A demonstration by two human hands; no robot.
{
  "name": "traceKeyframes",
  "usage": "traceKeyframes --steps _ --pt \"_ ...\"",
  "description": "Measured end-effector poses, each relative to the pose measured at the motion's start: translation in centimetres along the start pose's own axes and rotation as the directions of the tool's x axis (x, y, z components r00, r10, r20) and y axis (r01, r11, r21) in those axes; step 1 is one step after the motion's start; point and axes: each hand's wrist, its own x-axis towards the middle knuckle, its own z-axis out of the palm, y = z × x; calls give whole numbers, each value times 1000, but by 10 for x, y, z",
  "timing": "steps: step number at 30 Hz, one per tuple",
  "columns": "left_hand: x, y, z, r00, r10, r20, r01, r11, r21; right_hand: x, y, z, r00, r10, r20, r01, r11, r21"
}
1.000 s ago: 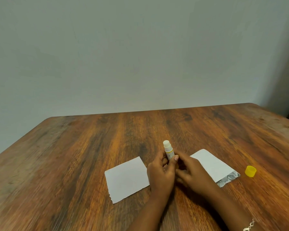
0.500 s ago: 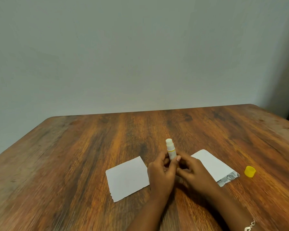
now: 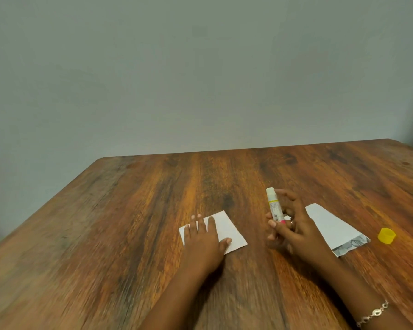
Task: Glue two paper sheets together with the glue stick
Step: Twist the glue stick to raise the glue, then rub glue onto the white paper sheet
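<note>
On the brown wood-grain table [image 3: 129, 234], near its front edge, a small white paper sheet [image 3: 227, 228] lies flat. The left hand [image 3: 204, 241] rests on it palm down, fingers straight and spread over the sheet's left half, the thumb lying along its near edge. That hand grips nothing; it only presses on the paper.

To the right, clear of this sheet, the right hand [image 3: 296, 232] holds a white cylindrical glue stick [image 3: 274, 206] with a yellow band and a printed label. The thumb and curled fingers close round the lower end of the tube, by a pink strip at its base, so most of the stick stands above the grip. It is nearly upright, leaning a little to the left, and is held in the air over the bare wood between the two sheets. Its uncapped pale tip points up and away from the person. The index finger is raised behind the upper part of the tube; whether it touches the tube I cannot tell.

Behind and to the right of that hand lies a second white paper sheet [image 3: 329, 225], partly hidden by the hand. Its near edge is turned up and shows a grey printed underside. Near this sheet's right corner a small round yellow plastic cap [image 3: 387, 236] sits on the table, apart from the paper. A silver chain bracelet [image 3: 372, 314] circles the right wrist. Behind the table rises a plain grey-green wall [image 3: 200, 79].
</note>
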Motion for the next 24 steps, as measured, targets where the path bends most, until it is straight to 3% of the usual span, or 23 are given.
traceKeyframes --steps 7,12,16,24 --pt "4 12 11 983 123 133 -121 992 -23 -1 -1 -7 992 91 -83 -81 990 113" --pt "13 27 16 968 212 134 -210 977 -33 0 2 -3 983 66 -172 -36 984 172" --pt "19 27 17 959 264 101 -257 964 -73 6 10 6 956 131 -261 -77 976 206" --pt "24 27 15 956 289 56 -280 951 -131 31 25 17 957 99 -273 -105 994 -7"
